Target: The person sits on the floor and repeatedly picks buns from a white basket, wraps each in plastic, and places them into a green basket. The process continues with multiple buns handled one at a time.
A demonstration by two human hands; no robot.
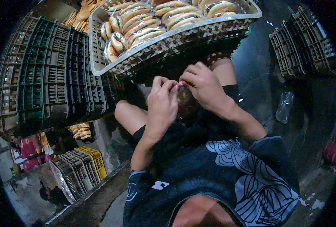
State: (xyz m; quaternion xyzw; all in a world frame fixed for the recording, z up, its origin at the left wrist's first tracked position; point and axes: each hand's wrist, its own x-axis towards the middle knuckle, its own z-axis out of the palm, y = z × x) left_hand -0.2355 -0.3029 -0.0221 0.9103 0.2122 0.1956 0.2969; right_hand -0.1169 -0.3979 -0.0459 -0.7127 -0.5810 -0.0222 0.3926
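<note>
My left hand [163,99] and my right hand [206,86] meet above my lap, thumbs and fingertips pinched together. Beneath the fingertips hangs a dim, see-through thing that looks like a clear plastic bag [184,99] with something pale brown inside. Its top is hidden by my fingers, and shadow blurs its outline. Just beyond both hands stands a pale plastic crate [173,39] with lattice sides. Rows of split buns with a dark filling [142,24], wrapped in clear plastic, fill it. Neither hand touches the crate.
A tall stack of black and green crates [51,71] rises at left. More crates [301,45] stand at right, near a clear plastic bag [284,107] on the dark floor. Loose buns [81,131] and a stack with a yellow crate [95,161] are at lower left.
</note>
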